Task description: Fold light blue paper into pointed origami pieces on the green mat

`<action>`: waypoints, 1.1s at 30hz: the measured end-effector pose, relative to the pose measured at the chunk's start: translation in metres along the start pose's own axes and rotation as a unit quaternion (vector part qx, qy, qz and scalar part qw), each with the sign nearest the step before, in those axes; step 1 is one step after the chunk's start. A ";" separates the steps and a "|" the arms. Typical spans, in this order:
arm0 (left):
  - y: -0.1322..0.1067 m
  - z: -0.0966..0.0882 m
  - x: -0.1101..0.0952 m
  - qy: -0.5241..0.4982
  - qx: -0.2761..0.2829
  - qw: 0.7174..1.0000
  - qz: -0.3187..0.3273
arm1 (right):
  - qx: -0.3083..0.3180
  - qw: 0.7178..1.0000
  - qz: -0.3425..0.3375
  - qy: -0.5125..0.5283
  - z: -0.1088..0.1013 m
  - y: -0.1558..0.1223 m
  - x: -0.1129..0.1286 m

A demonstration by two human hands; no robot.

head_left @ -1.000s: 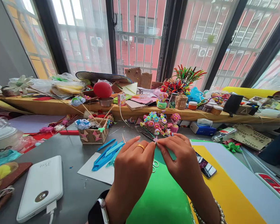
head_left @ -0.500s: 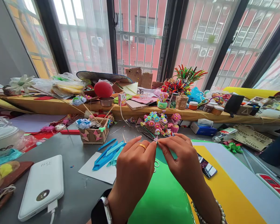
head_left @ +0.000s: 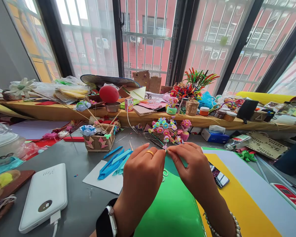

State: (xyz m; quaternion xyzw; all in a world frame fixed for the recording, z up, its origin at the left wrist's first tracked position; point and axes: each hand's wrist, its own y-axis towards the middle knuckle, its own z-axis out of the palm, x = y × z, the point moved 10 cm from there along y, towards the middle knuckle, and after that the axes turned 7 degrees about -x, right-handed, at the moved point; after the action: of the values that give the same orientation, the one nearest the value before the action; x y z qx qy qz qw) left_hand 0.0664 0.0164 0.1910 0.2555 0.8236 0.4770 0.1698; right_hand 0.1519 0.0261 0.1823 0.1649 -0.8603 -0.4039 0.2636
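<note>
My left hand (head_left: 144, 171), with a gold ring and a watch on the wrist, is closed in a pinch over the green sheet (head_left: 172, 204). Its fingertips meet those of my right hand (head_left: 188, 161), also pinching, with a beaded bracelet on the wrist. Between them a small lilac flower (head_left: 165, 147) shows; the fingers cover whatever stem it has. Pale scissor handles (head_left: 165, 175) lie on the sheet just below. Behind the fingertips stands a bunch of small pink and blue flowers (head_left: 166, 128). Folded blue paper strips (head_left: 113, 164) lie on white paper left of my left hand.
A white power bank (head_left: 45, 194) with a cable lies at the left. Further back is a cardboard box (head_left: 100, 143) with sticks. To the right are a phone (head_left: 219, 176), yellow sheet (head_left: 233, 194), tissue pack (head_left: 215, 135) and plastic bottle (head_left: 238, 142). A cluttered ledge (head_left: 143, 117) runs below the window.
Both hands stay pinched together in almost the same place, with only slight finger movement. The power bank's display reads differently.
</note>
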 end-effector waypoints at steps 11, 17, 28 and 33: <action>-0.016 0.041 0.025 -0.220 0.308 0.919 -0.108 | 0.234 0.962 0.061 0.124 0.022 -0.015 -0.015; -0.020 0.043 0.018 -0.327 0.367 0.862 -0.126 | 0.259 0.955 0.058 0.136 0.020 -0.020 -0.014; -0.014 0.035 0.015 -0.368 0.334 0.858 -0.132 | 0.295 0.921 0.107 0.231 0.024 -0.020 -0.014; -0.012 0.032 0.018 -0.358 0.314 0.868 -0.141 | 0.302 0.912 0.112 0.255 0.027 -0.020 -0.016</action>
State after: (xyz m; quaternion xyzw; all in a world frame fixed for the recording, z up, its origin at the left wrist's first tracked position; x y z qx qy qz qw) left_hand 0.0657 0.0443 0.1639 0.3300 0.8399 0.0399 0.4290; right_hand 0.1504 0.0379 0.1471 0.2368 -0.8576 -0.0368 0.4551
